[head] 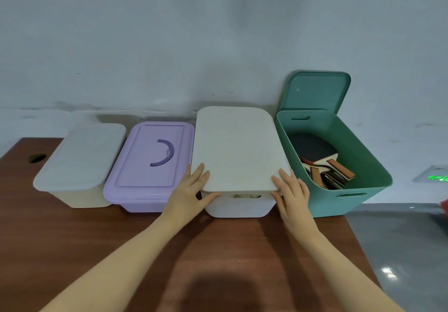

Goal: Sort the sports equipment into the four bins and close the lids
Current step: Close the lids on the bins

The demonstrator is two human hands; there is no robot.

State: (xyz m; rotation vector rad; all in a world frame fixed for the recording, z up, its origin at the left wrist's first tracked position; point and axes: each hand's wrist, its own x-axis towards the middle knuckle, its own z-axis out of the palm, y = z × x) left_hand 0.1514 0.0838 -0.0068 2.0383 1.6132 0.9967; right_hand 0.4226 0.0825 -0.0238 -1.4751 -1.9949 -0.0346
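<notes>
Brown wood runs under everything, a desk (72,239) pushed against a pale, scuffed wall (169,45), with grey floor (400,239) showing off its right edge. Four bins stand in a row along the back. I have both hands on the white lid (237,147) of the third bin (238,205): my left hand (191,190) pinches its near left corner, thumb underneath and fingers on top, and my right hand (291,190) lies over the near right corner, fingers spread flat, thumb hidden, so how firmly that side is gripped I cannot tell. The lid's long axis points away from me toward the wall, and its near edge seems to sit slightly proud of the bin, so I judge it needs pressing down here. The beige bin (77,166) and purple bin (148,166) to my left look closed. Just right of my right hand, the green bin (351,190) stands open with paddles (322,164) inside, its green lid (315,91) propped upright behind it. My right hand is nearer that one.
</notes>
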